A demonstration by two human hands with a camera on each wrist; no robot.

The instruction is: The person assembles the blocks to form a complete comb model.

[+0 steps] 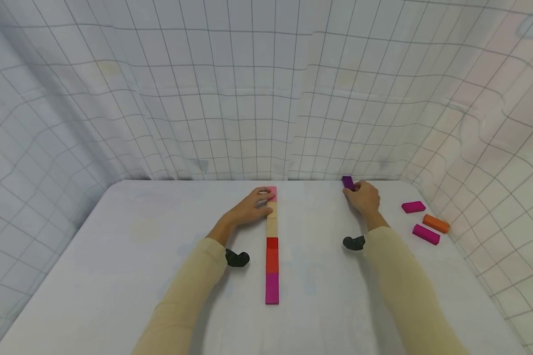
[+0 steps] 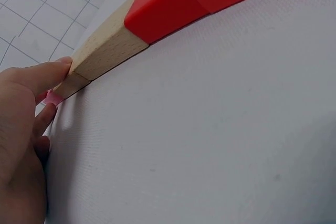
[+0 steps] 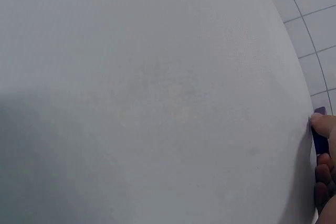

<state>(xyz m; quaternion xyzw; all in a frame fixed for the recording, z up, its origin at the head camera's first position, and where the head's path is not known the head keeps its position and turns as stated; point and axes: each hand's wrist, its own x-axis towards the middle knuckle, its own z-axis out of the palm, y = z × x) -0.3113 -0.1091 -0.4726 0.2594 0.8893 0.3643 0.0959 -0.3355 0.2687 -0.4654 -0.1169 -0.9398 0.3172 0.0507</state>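
Note:
A straight row of blocks runs away from the person: a magenta block (image 1: 272, 289) nearest, then red blocks (image 1: 272, 259), plain wooden blocks (image 1: 272, 219) and a pink block (image 1: 272, 193) at the far end. The left hand (image 1: 250, 207) lies along the row's left side, its fingertips over the pink block and its thumb touching the wood. Toward the table's back edge, the right hand (image 1: 364, 197) pinches a purple block (image 1: 348, 182) between thumb and fingers. In the right wrist view that purple block (image 3: 319, 142) is partly hidden by the fingers.
Two magenta blocks, one farther back (image 1: 413, 207) and one nearer (image 1: 426, 234), lie at the table's right side with an orange block (image 1: 436, 223). White gridded curtains (image 1: 248, 98) hang around the white table (image 1: 151, 256). Dark wrist cameras jut inward from both sleeves.

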